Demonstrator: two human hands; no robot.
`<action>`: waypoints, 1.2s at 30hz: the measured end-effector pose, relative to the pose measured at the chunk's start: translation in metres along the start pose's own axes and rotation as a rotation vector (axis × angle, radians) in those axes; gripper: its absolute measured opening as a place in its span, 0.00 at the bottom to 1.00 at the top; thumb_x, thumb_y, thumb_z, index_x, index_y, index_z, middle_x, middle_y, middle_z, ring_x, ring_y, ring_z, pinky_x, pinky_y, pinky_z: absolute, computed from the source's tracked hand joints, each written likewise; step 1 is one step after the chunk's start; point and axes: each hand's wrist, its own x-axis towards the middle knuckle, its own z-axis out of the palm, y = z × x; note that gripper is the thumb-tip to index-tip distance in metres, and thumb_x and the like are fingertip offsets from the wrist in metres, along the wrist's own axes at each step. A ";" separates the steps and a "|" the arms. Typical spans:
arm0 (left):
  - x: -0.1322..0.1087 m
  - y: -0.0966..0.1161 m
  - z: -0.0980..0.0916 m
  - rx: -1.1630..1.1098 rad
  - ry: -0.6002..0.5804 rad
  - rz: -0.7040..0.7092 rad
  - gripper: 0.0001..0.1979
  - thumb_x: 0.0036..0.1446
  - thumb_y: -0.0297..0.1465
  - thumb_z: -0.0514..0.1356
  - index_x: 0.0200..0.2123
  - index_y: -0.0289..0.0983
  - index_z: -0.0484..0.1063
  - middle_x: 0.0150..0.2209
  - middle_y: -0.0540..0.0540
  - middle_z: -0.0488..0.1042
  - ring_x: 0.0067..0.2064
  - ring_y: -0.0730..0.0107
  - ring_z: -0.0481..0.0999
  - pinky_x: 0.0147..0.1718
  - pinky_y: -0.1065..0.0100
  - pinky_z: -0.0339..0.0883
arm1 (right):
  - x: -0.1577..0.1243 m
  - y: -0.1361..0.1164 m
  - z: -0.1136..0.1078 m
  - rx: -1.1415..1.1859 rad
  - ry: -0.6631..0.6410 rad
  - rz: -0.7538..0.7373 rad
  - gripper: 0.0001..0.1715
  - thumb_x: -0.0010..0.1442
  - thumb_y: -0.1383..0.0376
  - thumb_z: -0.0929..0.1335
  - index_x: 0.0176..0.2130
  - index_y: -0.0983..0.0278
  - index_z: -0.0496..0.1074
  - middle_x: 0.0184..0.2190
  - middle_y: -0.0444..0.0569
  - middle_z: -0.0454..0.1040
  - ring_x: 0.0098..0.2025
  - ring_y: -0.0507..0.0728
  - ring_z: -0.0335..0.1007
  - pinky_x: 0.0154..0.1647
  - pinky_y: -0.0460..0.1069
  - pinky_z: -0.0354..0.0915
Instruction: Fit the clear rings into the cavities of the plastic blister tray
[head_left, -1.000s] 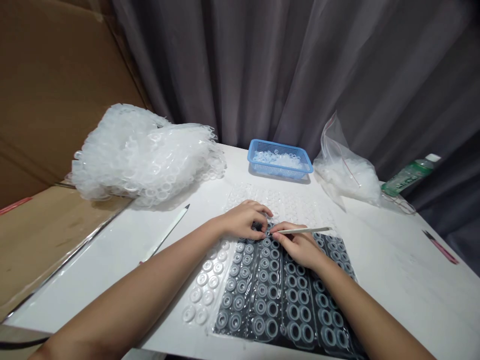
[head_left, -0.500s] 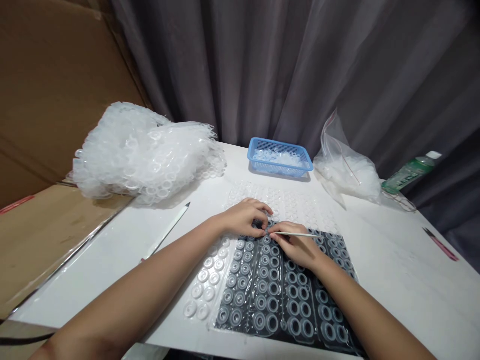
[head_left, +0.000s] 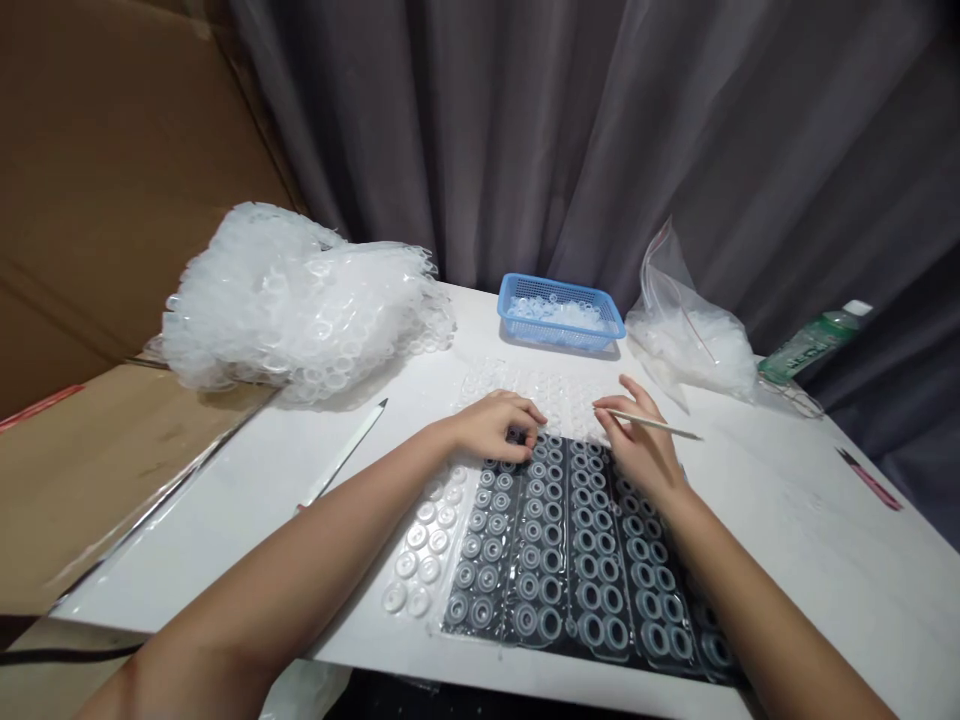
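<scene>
A clear plastic sheet with rows of round ring-shaped cups (head_left: 551, 560) lies partly over a black backing (head_left: 517, 520) on the white table. Its far part and left strip show against the white tabletop. My left hand (head_left: 499, 425) rests at the far left of the black area, fingers curled down to the sheet; what its fingertips hold, if anything, is hidden. My right hand (head_left: 641, 445) is raised above the right side of the sheet, gripping a thin pale stick (head_left: 664, 427) between thumb and fingers. One of its fingers stands out from the rest.
A blue basket (head_left: 562, 335) of small translucent pieces stands behind the sheet. Stacked clear plastic sheets (head_left: 300, 310) lie left; a zip bag (head_left: 690, 340) and green bottle (head_left: 814, 345) are right. A white pen-like tool (head_left: 349, 445) and pink-handled tool (head_left: 870, 480) lie at the sides.
My right hand has moved up and to the right with the pale stick, away from my left hand. The left hand stays nearly in place; the view has shifted slightly.
</scene>
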 end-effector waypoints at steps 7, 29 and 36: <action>-0.002 0.009 0.001 0.119 -0.028 -0.026 0.26 0.39 0.39 0.66 0.43 0.39 0.65 0.51 0.41 0.68 0.52 0.51 0.67 0.52 0.53 0.58 | -0.026 -0.020 0.006 0.202 -0.440 0.041 0.10 0.61 0.61 0.65 0.41 0.59 0.74 0.39 0.46 0.77 0.42 0.56 0.72 0.44 0.52 0.66; 0.001 0.004 0.003 0.143 -0.117 -0.002 0.38 0.48 0.53 0.60 0.57 0.39 0.56 0.59 0.38 0.62 0.60 0.50 0.60 0.57 0.50 0.52 | -0.039 -0.016 0.029 0.152 -0.389 -0.324 0.08 0.63 0.68 0.63 0.37 0.61 0.73 0.39 0.48 0.77 0.41 0.55 0.74 0.43 0.51 0.69; 0.004 0.009 0.002 0.204 -0.161 -0.025 0.35 0.47 0.54 0.60 0.52 0.39 0.61 0.59 0.38 0.62 0.60 0.48 0.60 0.57 0.49 0.52 | -0.040 -0.005 0.027 -0.030 0.021 -0.358 0.13 0.64 0.70 0.60 0.45 0.62 0.70 0.42 0.52 0.75 0.46 0.57 0.73 0.48 0.54 0.69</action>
